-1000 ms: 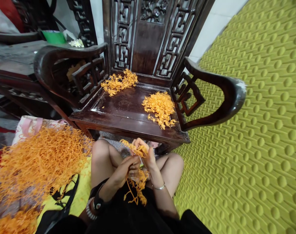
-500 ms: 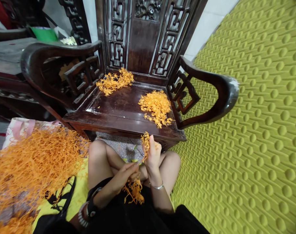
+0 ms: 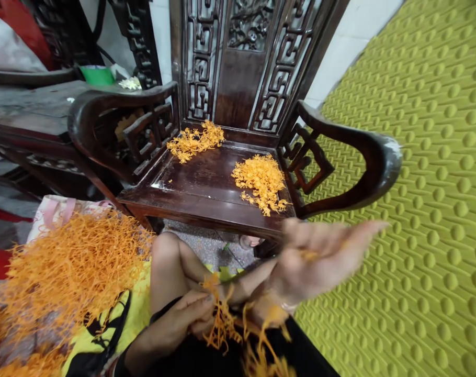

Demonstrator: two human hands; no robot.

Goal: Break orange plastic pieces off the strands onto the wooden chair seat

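Holding a wiry orange strand clump (image 3: 222,324) in my pinching left hand (image 3: 183,319).
My blurred right hand (image 3: 320,262) spreads open, empty, by the glossy carved chair's (image 3: 206,193) front-right corner.

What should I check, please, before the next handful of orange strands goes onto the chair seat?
1. Left hand grips an orange strand bunch over the lap: ok.
2. Right hand spread open, blurred; whether anything lies in it: cannot tell.
3. Chair seat has bare wood between its two piles: ok.
4. Right pile lies close to the seat's front edge, with loose bits at its fringe: not ok.
5. Back pile sits well inside, by the backrest: ok.
6. Big heap lies beside the left knee: ok.
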